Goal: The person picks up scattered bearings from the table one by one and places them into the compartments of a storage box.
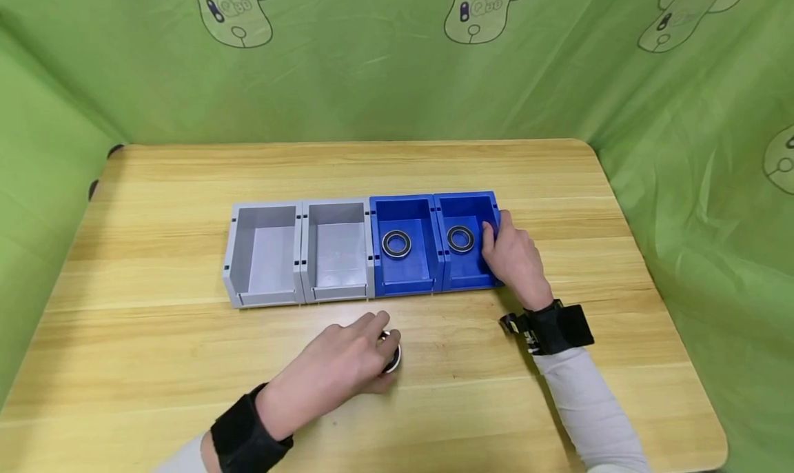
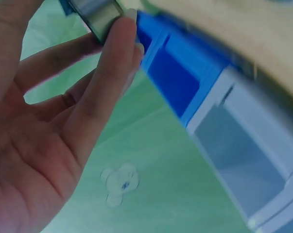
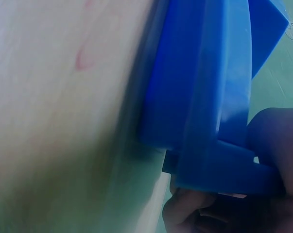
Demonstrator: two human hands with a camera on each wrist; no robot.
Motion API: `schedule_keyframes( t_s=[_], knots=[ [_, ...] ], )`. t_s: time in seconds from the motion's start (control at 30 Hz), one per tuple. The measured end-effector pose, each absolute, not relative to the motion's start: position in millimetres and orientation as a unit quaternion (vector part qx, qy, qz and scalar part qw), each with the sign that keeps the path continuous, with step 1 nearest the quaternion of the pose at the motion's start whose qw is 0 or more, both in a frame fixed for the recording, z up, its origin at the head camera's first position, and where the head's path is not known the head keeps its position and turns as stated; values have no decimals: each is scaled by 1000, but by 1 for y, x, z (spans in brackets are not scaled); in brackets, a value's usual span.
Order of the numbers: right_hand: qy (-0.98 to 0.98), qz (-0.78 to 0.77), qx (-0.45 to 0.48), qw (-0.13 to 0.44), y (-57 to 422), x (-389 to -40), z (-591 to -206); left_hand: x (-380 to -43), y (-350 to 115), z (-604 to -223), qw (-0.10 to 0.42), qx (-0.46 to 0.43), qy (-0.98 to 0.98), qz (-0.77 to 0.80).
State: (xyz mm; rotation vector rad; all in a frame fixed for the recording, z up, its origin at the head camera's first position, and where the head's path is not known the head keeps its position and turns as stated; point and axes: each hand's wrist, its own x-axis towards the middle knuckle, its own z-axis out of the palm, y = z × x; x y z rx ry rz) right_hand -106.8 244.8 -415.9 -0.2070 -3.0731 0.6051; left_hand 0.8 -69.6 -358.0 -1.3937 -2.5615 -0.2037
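Note:
Above the table in front of the bins, my left hand (image 1: 341, 356) pinches a ball bearing (image 1: 394, 360) between thumb and fingers. In the left wrist view the bearing's shiny metal outer surface (image 2: 98, 17) shows at the fingertips, partly cut off by the frame edge. My right hand (image 1: 517, 259) grips the right side wall of the outer blue bin (image 1: 474, 280), thumb inside and fingers outside. One black-sealed bearing (image 1: 469, 239) lies flat in that bin. Another bearing (image 1: 396, 255) lies in the adjoining blue bin (image 1: 406, 287).
Two grey bins (image 1: 267, 298) (image 1: 338, 292) stand to the left of the blue ones, all joined side by side in one row. They rest on a wood-grain table (image 1: 155, 349). Green cloth (image 1: 372, 94) with printed cartoon figures hangs around the back and sides.

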Motion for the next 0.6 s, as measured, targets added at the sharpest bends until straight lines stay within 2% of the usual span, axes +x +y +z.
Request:
schedule_keyframes(
  t_s=[0.1, 0.3, 0.6],
  knots=[
    [-979, 191, -66, 0, 245, -107, -416, -5, -75, -347, 110, -460, -877, -79],
    [-980, 188, -62, -8, 248, -106, -414, -20, -85, -326, 146, -439, -882, -86],
    [-980, 191, -56, -7, 248, -108, -417, -41, -92, -310, 118, -398, -906, -83]
  ],
)
